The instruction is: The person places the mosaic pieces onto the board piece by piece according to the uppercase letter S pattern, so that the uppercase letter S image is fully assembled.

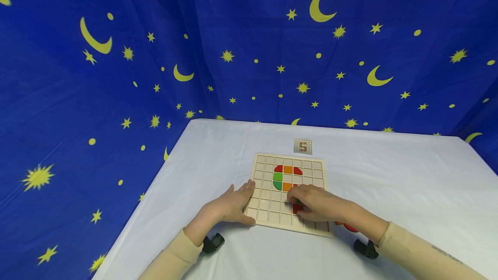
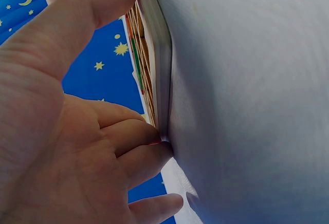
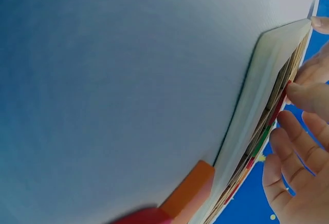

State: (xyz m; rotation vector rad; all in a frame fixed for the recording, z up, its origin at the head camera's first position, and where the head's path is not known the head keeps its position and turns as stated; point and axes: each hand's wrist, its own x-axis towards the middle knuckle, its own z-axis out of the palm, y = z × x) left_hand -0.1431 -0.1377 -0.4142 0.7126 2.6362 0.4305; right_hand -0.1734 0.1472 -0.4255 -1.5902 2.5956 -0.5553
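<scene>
A square wooden grid board (image 1: 268, 216) lies on the white table. Red, orange and green tiles form a curved shape in it, with an orange tile (image 1: 288, 170) in the top row. My left hand (image 1: 232, 205) rests against the board's left edge, fingers extended and thumb at the near corner. Over the board's right half, my right hand (image 1: 320, 202) has its thumb and curled index finger around a red tile (image 1: 298, 208) low in the grid. In the right wrist view the thumb touches that red tile (image 3: 278, 105). The hand partly covers the tiles there.
A small pattern card (image 1: 303, 146) lies behind the board. Loose red (image 1: 351, 227) and orange pieces (image 3: 187, 193) lie at the board's right side, partly under my right forearm. Blue cloth (image 1: 249, 46) with stars and moons hangs around the table.
</scene>
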